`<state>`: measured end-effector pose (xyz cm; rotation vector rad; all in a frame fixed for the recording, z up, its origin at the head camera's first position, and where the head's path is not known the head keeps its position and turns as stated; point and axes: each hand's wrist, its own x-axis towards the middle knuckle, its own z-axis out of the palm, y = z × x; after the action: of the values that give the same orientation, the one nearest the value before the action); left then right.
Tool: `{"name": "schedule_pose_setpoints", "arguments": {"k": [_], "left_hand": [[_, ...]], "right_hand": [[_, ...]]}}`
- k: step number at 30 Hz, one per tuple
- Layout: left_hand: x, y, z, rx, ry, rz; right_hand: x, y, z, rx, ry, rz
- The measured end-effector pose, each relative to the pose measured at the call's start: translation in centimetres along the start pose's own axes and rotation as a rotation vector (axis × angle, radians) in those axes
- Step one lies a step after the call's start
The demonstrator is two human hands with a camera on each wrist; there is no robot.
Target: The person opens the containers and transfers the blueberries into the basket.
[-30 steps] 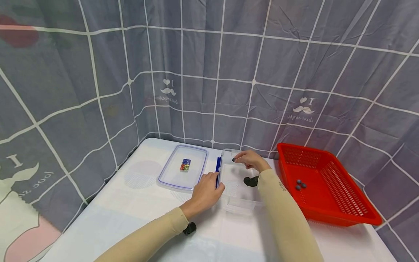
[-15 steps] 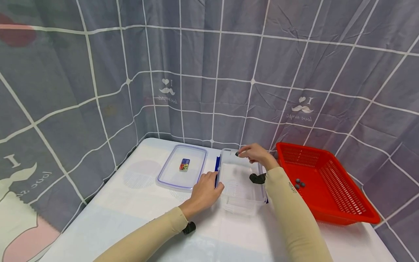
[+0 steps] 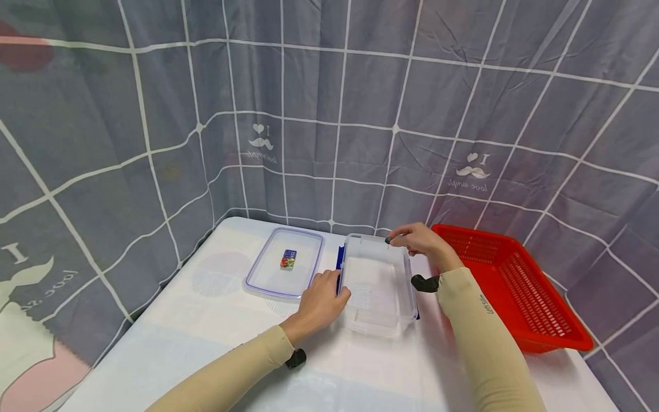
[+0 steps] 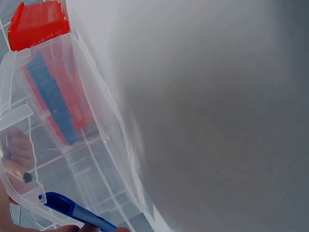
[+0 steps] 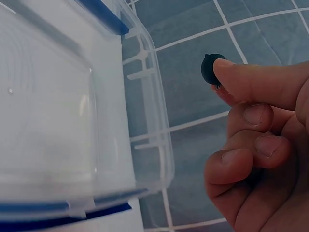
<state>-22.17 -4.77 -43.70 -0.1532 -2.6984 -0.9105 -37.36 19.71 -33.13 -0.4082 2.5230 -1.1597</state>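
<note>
My right hand (image 3: pixel 419 238) pinches a small dark round blueberry (image 5: pixel 208 69) between thumb and index finger, the other fingers curled inward. It hovers above the far right corner of a clear plastic food container (image 3: pixel 372 280) whose top is uncovered. My left hand (image 3: pixel 321 298) holds that container by its left side, with fingertips around a blue locking clip (image 4: pixel 77 210) that is folded outward. The container's blue-edged lid (image 3: pixel 302 277), bearing a small fruit-picture label (image 3: pixel 288 260), lies flat to the left of it.
A red slotted plastic basket (image 3: pixel 540 303) stands at the right, partly behind my right forearm. A grey curtain (image 3: pixel 309 143) with white grid lines hangs behind and left of the white tabletop (image 3: pixel 216 309).
My right hand has moved right with the blueberry, from over the container to its far right corner. The blueberries in the basket are now hidden by my forearm. My left hand stays put.
</note>
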Motion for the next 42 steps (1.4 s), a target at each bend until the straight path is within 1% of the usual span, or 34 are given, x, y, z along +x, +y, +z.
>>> {"name": "schedule_pose_setpoints", "arguments": {"k": [8,13,16,26,37,42], "left_hand": [[0.0,-0.1,-0.2,0.002,-0.001,0.002],[0.1,0.0,-0.1,0.009,-0.006,0.002],[0.0,0.0,-0.1,0.008,-0.007,0.002],[0.0,0.0,-0.1,0.005,-0.014,0.003],[0.1,-0.2,0.0,0.004,-0.011,0.000],[0.1,-0.1,0.1,0.000,-0.002,0.002]], "right_hand": [[-2.6,0.6,-2.1,-0.041,0.032,-0.005],[-3.9,1.8,-3.5,-0.055,0.052,0.005],[-4.5,2.6,-4.2,-0.053,0.050,0.016],[-5.9,5.2,-6.3,-0.036,0.060,0.063],[-7.1,8.9,-8.3,0.013,0.050,0.112],[-7.3,10.5,-9.0,-0.013,0.040,0.144]]}}
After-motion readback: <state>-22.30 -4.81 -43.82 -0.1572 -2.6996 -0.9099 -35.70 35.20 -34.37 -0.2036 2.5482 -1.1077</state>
